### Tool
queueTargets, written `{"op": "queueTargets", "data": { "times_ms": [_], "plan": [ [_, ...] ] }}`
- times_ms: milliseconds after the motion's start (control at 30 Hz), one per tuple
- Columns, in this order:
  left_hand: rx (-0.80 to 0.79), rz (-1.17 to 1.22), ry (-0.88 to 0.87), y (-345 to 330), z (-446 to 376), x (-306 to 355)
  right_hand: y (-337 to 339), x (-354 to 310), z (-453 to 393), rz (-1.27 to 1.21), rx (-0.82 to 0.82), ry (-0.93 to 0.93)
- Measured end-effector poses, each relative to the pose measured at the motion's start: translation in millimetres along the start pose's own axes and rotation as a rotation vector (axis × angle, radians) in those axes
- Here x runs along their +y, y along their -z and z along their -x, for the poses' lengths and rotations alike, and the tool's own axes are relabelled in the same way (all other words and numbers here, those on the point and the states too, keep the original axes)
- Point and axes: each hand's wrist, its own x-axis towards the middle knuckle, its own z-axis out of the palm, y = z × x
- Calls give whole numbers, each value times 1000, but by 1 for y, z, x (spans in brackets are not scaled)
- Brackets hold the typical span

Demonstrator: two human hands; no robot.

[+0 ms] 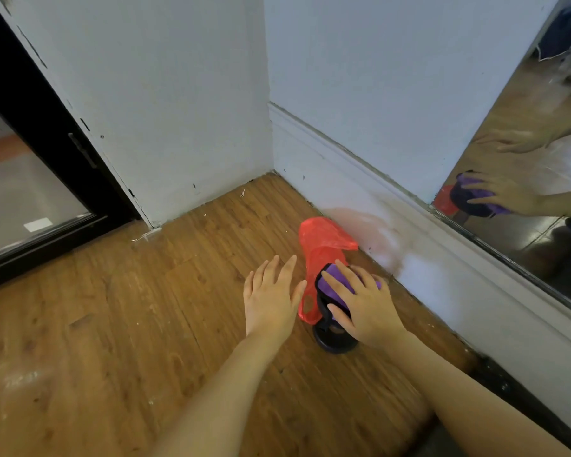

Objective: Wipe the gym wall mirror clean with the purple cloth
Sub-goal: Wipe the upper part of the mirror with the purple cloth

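Fingers of my right hand curled over the purple cloth, bunched under them on a dark stand, my left hand hovering slack beside; I judged this the pickup, next lifting it to the mirror up-right.

two hands, one purple cloth, one red bag, one mirror
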Motion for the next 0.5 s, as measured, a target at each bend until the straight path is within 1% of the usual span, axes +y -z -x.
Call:
{"op": "queueTargets", "data": {
  "times_ms": [67, 167, 300, 400, 500],
  "plan": [
    [0, 7, 12, -2, 0, -3, -2, 0, 0, 9, 23, 8],
    [7, 23, 26, -4, -1, -4, -4, -1, 4, 43, 101, -7],
    [25, 48, 20, -4, -2, -5, -7, -5, 10, 5, 149, -37],
    [44, 105, 25, -2, -2, -4, -7, -6, 11, -42, 170, -48],
    [88, 197, 37, 11, -10, 2, 4, -3, 2, -45, 229, -85]
  ]
}}
